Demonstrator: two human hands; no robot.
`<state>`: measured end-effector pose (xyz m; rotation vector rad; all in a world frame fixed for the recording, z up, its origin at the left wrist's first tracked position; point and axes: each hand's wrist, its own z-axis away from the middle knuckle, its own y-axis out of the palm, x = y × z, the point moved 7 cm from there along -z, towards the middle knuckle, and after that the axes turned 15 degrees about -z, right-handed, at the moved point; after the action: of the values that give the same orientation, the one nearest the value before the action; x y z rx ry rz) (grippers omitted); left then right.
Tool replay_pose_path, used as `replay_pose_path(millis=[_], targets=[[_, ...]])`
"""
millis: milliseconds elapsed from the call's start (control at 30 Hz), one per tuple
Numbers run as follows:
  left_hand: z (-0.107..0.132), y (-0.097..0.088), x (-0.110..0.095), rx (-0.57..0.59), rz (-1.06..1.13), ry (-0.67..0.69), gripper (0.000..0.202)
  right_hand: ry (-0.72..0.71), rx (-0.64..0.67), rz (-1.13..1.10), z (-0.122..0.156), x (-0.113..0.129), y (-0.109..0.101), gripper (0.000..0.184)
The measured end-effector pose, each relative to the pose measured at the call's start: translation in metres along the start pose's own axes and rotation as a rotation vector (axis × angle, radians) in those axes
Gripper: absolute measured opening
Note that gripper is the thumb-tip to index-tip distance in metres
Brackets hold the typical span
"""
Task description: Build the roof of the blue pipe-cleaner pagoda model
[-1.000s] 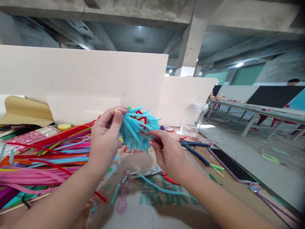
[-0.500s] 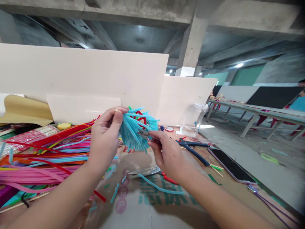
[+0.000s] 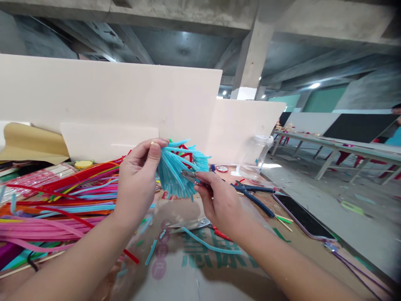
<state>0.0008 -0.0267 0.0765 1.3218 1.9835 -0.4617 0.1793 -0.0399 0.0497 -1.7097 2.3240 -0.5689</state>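
My left hand [image 3: 140, 171] pinches the narrow end of a fan-shaped bunch of light blue pipe cleaners [image 3: 175, 177], raised above the table. A pale stick tip pokes out by the thumb. Red and green pipe cleaner pieces [image 3: 187, 155] show among the blue ones. My right hand [image 3: 221, 198] is closed around a small tool that looks like pliers [image 3: 189, 175]; its metal jaws lie against the bunch's right side, and its handles are mostly hidden by my fingers. Below, scissors [image 3: 200, 225] with red handles and a loose blue pipe cleaner [image 3: 213, 247] lie on the table.
Piles of coloured pipe cleaners [image 3: 59, 230] cover the left side. To the right lie dark-blue-handled pliers [image 3: 257, 202] and a phone [image 3: 302, 217] with a cord. A clear bottle [image 3: 257, 154] stands behind, before a white board [image 3: 109, 96]. A person [image 3: 395, 125] is at far right.
Both hands keep their hold, with almost no movement. The metal jaws have shifted very slightly against the blue bunch.
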Motion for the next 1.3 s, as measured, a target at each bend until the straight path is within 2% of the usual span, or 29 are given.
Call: replay_pose_path(millis=[333,700,1167,1300], targets=[[-0.0007,-0.0007,0.0028,-0.011,-0.003,-0.012,0.026,-0.020,0.010,0.031,-0.0012,0.0019,-0.0010,0.021],[-0.0015,-0.0009,0.0041,-0.001,-0.032,-0.023,0.026,0.050,0.051,0.006,-0.0010,0.0004,0.0011,0.019],[-0.0015,-0.0011,0.0045,0.005,-0.033,-0.026,0.027,0.021,0.014,-0.020,-0.0008,0.0000,0.0001,0.020],[-0.0014,-0.0017,0.0045,-0.010,-0.049,-0.028,0.027,0.040,0.055,-0.043,-0.0003,0.0007,0.0024,0.023]])
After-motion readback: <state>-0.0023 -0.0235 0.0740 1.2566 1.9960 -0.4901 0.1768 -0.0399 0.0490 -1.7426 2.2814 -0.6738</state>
